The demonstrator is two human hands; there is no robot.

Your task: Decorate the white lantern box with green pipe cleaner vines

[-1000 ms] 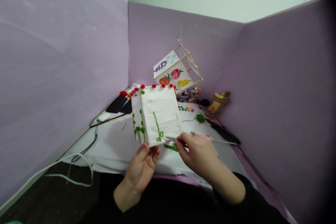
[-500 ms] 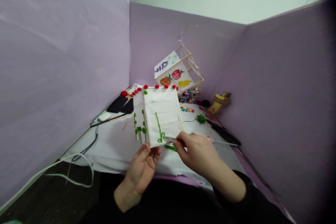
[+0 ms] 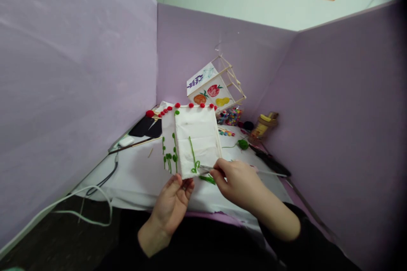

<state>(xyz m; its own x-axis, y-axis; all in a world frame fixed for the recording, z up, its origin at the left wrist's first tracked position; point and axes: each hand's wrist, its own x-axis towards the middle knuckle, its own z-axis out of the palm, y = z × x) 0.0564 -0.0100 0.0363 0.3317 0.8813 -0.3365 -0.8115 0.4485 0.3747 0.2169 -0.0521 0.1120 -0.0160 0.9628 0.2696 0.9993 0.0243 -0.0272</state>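
The left hand grips the lower corner of a white cloth-sided box, thumb and fingers closed around the bottom edge, so that the box stands tilted above the white-covered counter, in front of the person. Red pompoms line its top edge, and a green yarn stem runs up the front panel, ending below in small loops. The narrower side panel carries several green stems with rounded leaves. The right hand pinches a slim metal tool between thumb and fingers, its tip pointing left at the loops; the tip is small and blurred, so whether it touches the yarn cannot be told. A bundle of cut green yarn lies just below the tool. Farther right rests a green yarn ball with a loose strand, near a yellow-and-brown cup. Behind the box, a fruit-painted lantern hangs tilted before the purple partition.
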